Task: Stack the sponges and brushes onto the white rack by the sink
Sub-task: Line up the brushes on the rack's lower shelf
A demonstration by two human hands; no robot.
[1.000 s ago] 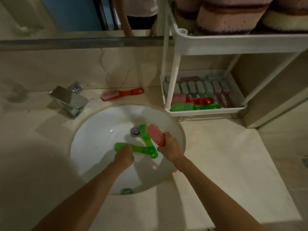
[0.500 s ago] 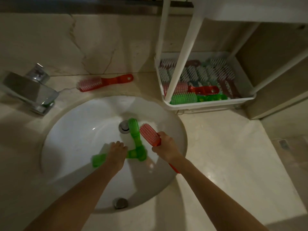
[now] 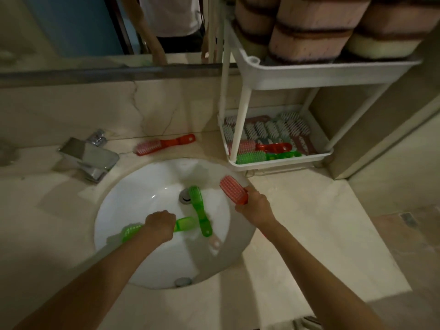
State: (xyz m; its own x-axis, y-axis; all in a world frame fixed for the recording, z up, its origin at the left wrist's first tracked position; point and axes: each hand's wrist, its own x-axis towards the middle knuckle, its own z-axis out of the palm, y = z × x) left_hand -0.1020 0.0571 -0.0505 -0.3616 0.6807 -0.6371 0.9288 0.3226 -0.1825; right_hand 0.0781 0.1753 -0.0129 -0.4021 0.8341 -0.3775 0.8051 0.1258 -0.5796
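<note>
**Brushes being gripped at sink (image 3: 133,194)**

A green brush (image 3: 132,231) is being clasped by the left hand (image 3: 160,225) inside it; a red brush (image 3: 233,189) is being held by the right hand (image 3: 256,206) over the rim, near the rack (image 3: 281,163).

I see a glossy white glazed sink (image 3: 133,210), a mirror-polished metal tap (image 3: 89,158) and a smooth veined stone desk (image 3: 297,222) with a soft sheen. The green brush (image 3: 184,223) and red brush (image 3: 233,189) are translucent shiny plastic; the rack (image 3: 309,75) is matt white plastic; the sponges (image 3: 307,32) are porous foam with a rough dark scouring layer.
</note>
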